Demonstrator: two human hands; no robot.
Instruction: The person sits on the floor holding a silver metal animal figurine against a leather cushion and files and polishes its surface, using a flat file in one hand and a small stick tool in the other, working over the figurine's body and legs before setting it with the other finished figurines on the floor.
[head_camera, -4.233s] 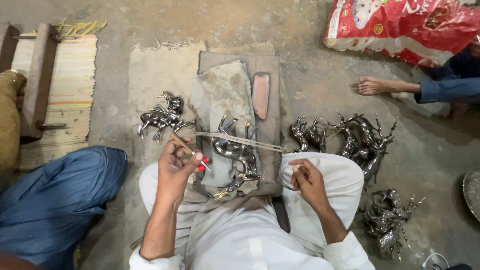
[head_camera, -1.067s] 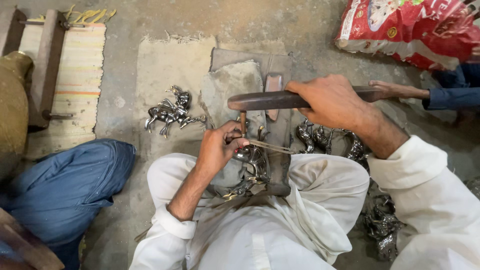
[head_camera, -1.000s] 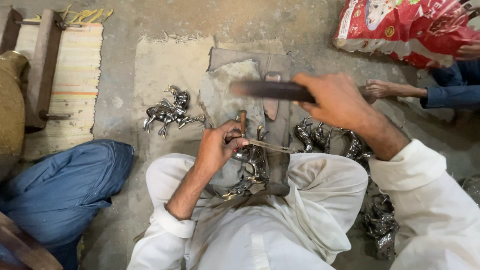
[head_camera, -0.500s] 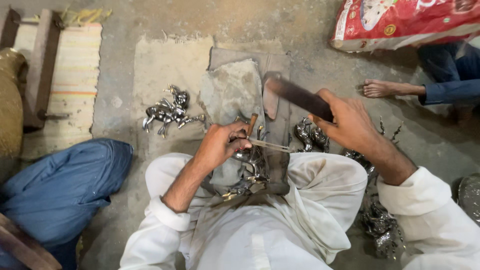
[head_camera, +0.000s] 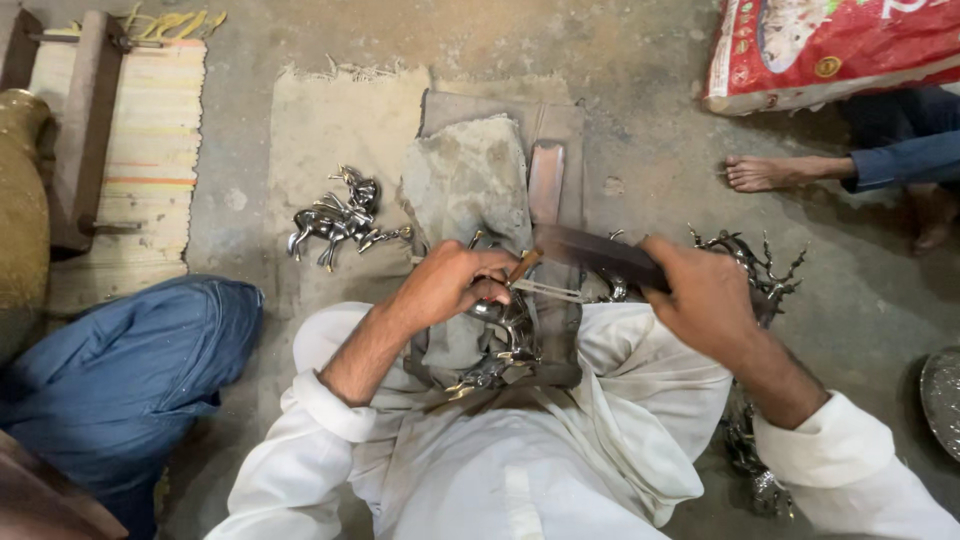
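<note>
seated on the floor (head_camera: 650, 120), a person's left hand (head_camera: 445, 285) has its fingers clamped on a wooden-handled punch (head_camera: 522, 266), set against a silvery metal figurine (head_camera: 505, 340) lying on the stone block (head_camera: 465, 180) at the lap; the right hand (head_camera: 705, 295), fingers wrapped tight round a dark flat bar (head_camera: 600, 255), holds it just right of the punch. left of the stone block stands a finished horse figurine (head_camera: 340, 215); right of it lie more antlered figurines (head_camera: 760, 270), and beyond them another person's bare foot (head_camera: 770, 172).
</note>
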